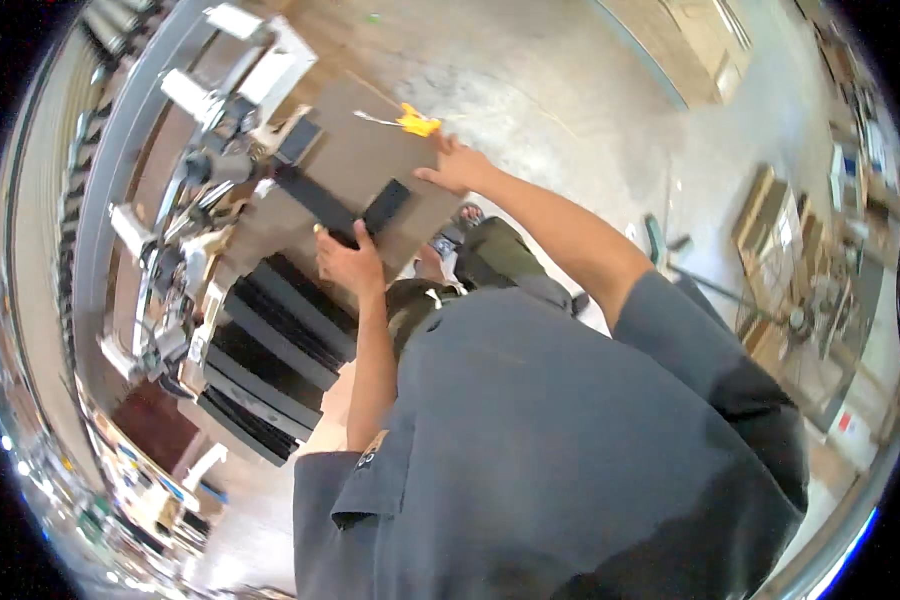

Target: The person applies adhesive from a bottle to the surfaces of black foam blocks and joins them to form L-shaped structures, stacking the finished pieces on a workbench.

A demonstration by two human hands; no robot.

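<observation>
My left hand (352, 262) is closed around the near end of a long flat black strip (313, 200), thumb on one side and fingers on the other. The strip's far end reaches toward the machine on the left. A shorter black piece (384, 206) lies on the brown board (375, 150), close to my left thumb. At the board's right edge my right hand (454, 168) rests with thumb and fingers apart. Just beyond its fingertips is a bright yellow object (419, 121) with a thin pale end; whether they touch it I cannot tell.
A long machine with a grey rail (105, 170) and several white cylinders (188, 95) runs along the left. Stacked black strips (280, 330) lie beside my left forearm. Wooden panels (685, 45) stand at the far right, and a wheeled frame (798, 320) with boards is to the right.
</observation>
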